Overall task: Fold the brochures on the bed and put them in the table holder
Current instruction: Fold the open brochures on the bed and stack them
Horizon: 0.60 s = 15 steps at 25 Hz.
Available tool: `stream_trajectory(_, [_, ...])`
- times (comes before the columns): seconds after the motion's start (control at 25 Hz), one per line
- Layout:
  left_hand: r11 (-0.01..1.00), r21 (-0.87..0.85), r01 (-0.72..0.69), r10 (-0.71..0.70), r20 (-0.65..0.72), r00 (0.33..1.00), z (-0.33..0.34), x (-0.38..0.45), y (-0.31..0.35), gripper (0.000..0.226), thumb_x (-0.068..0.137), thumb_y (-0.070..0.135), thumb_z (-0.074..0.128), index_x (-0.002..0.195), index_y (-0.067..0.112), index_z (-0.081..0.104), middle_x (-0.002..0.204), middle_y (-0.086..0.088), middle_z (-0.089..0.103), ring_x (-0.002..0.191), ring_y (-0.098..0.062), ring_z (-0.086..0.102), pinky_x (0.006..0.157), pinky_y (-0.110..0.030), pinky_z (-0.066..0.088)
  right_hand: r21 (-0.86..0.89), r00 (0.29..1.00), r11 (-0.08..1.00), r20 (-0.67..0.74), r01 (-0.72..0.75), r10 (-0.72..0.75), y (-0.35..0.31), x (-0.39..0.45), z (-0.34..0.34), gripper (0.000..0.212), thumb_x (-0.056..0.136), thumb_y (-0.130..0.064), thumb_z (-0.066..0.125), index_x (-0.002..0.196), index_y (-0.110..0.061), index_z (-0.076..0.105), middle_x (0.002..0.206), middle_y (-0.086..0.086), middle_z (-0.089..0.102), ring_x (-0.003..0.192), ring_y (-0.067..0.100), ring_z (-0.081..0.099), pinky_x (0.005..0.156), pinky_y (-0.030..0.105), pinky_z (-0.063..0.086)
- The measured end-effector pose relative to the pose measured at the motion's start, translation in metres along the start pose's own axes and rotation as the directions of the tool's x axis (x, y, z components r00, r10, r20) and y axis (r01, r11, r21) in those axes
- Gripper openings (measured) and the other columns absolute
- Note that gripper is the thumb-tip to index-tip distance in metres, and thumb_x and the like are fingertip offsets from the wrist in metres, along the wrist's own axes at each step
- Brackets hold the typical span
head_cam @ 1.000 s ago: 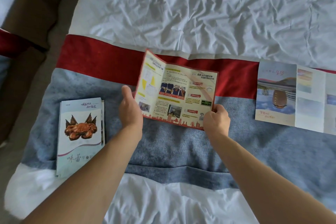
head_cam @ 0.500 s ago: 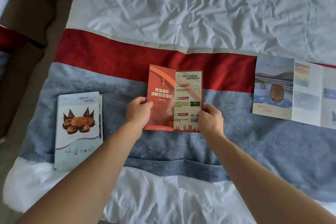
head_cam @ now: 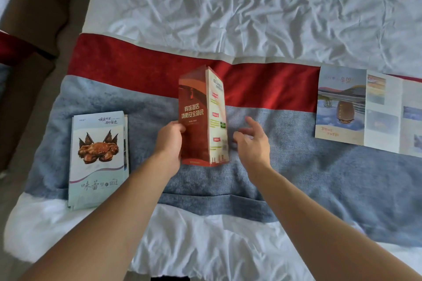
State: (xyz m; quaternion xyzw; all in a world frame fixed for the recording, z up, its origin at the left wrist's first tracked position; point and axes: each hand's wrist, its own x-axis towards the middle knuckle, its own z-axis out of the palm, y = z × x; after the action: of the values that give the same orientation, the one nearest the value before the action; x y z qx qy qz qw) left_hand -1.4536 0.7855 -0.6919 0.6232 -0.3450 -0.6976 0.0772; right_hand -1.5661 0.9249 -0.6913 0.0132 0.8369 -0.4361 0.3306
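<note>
Leftmost, near the bed's (head_cam: 251, 6) left edge, a folded crab brochure (head_cam: 98, 162) is laid flat on the grey-blue runner (head_cam: 319, 178). Midway along the runner, the red brochure (head_cam: 198, 118) is held raised and partly folded by the left hand (head_cam: 170, 143), gripped at its left edge, while the right hand (head_cam: 252, 141) is kept just beside it, fingers spread and nothing held. Toward the right edge, an unfolded blue brochure (head_cam: 365, 109) is spread flat.

A bed (head_cam: 262, 11) with a rumpled white sheet carries a red-and-grey runner (head_cam: 137, 79) across it. On the runner's grey band, a folded crab brochure (head_cam: 98, 157) lies at its left end and an unfolded landscape brochure (head_cam: 365, 109) at its right.
</note>
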Motion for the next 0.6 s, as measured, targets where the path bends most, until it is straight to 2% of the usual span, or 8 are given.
stream_trajectory(0.08, [0.998, 0.053, -0.033, 0.032, 0.009, 0.999, 0.002, -0.002, -0.002, 0.024, 0.083, 0.012, 0.051, 0.098, 0.015, 0.069, 0.101, -0.012, 0.075, 0.098, -0.031, 0.07, 0.086, -0.05, 0.057, 0.056, 0.998, 0.998, 0.062, -0.009, 0.005, -0.005, -0.005, 0.003, 0.038, 0.083, -0.043, 0.059, 0.11, -0.02, 0.075, 0.098, -0.002, 0.075, 0.088, 0.014, 0.068, 0.09, 0.047, 0.055])
stream_trajectory(0.12, [0.993, 0.092, -0.067, 0.067, 0.009, 0.998, 0.003, -0.004, -0.003, 0.019, 0.083, 0.012, 0.055, 0.095, 0.016, 0.069, 0.096, -0.009, 0.075, 0.095, -0.029, 0.07, 0.082, -0.045, 0.057, 0.138, 0.991, 0.989, 0.129, -0.05, 0.032, -0.008, -0.009, 0.005, 0.046, 0.082, -0.051, 0.056, 0.099, -0.014, 0.077, 0.095, 0.004, 0.076, 0.085, 0.014, 0.069, 0.085, 0.047, 0.057])
stream_trajectory(0.24, [0.93, 0.303, -0.206, 0.201, 0.046, 0.978, 0.009, -0.006, -0.007, 0.004, 0.086, 0.017, 0.065, 0.088, 0.02, 0.066, 0.087, 0.003, 0.073, 0.084, -0.019, 0.069, 0.07, -0.033, 0.052, 0.272, 0.977, 0.958, 0.211, -0.089, 0.031, -0.019, -0.017, 0.012, 0.047, 0.085, -0.055, 0.053, 0.085, -0.015, 0.079, 0.086, 0.003, 0.078, 0.08, 0.017, 0.073, 0.073, 0.036, 0.061])
stream_trajectory(0.36, [0.791, 0.524, -0.316, 0.33, 0.069, 0.941, 0.016, -0.013, -0.009, 0.023, 0.086, 0.024, 0.069, 0.108, 0.026, 0.061, 0.1, 0.013, 0.067, 0.082, -0.005, 0.063, 0.06, -0.019, 0.04, 0.216, 0.989, 0.976, 0.145, -0.009, -0.023, -0.024, -0.018, 0.015, 0.014, 0.084, -0.019, 0.063, 0.088, -0.019, 0.075, 0.087, 0.004, 0.077, 0.086, 0.027, 0.073, 0.082, 0.05, 0.06])
stream_trajectory(0.44, [0.776, 0.529, -0.344, 0.373, 0.056, 0.926, 0.018, -0.014, -0.007, 0.048, 0.086, 0.022, 0.068, 0.13, 0.027, 0.051, 0.11, 0.014, 0.061, 0.085, 0.0, 0.058, 0.061, -0.013, 0.035, 0.145, 0.992, 0.989, 0.123, 0.009, -0.027, -0.023, -0.018, 0.017, 0.028, 0.079, -0.002, 0.059, 0.09, -0.023, 0.073, 0.084, -0.001, 0.077, 0.082, 0.024, 0.073, 0.081, 0.051, 0.059])
stream_trajectory(0.48, [0.764, 0.531, -0.366, 0.404, 0.048, 0.913, 0.018, -0.015, -0.006, 0.054, 0.087, 0.02, 0.067, 0.136, 0.026, 0.047, 0.107, 0.014, 0.061, 0.083, 0.001, 0.058, 0.06, -0.012, 0.034, 0.137, 0.993, 0.991, 0.12, 0.006, -0.022, -0.023, -0.018, 0.017, 0.032, 0.078, 0.0, 0.057, 0.093, -0.024, 0.073, 0.084, -0.003, 0.077, 0.08, 0.02, 0.072, 0.081, 0.05, 0.059])
stream_trajectory(0.52, [0.726, 0.556, -0.404, 0.452, 0.057, 0.89, 0.017, -0.016, -0.006, 0.057, 0.087, 0.017, 0.067, 0.139, 0.025, 0.045, 0.101, 0.013, 0.061, 0.08, 0.0, 0.058, 0.06, -0.013, 0.035, 0.128, 0.993, 0.992, 0.116, 0.011, -0.026, -0.02, -0.018, 0.018, 0.036, 0.078, 0.0, 0.057, 0.1, -0.025, 0.072, 0.086, -0.004, 0.077, 0.08, 0.018, 0.072, 0.083, 0.048, 0.059])
stream_trajectory(0.6, [0.568, 0.636, -0.522, 0.581, 0.14, 0.802, 0.012, -0.02, -0.008, 0.059, 0.086, 0.009, 0.065, 0.141, 0.019, 0.045, 0.093, 0.005, 0.062, 0.08, -0.011, 0.059, 0.067, -0.019, 0.04, -0.005, 0.992, 0.995, 0.084, 0.096, -0.096, -0.013, -0.017, 0.018, 0.052, 0.08, -0.006, 0.06, 0.128, -0.027, 0.061, 0.103, -0.005, 0.074, 0.09, 0.016, 0.069, 0.088, 0.039, 0.055])
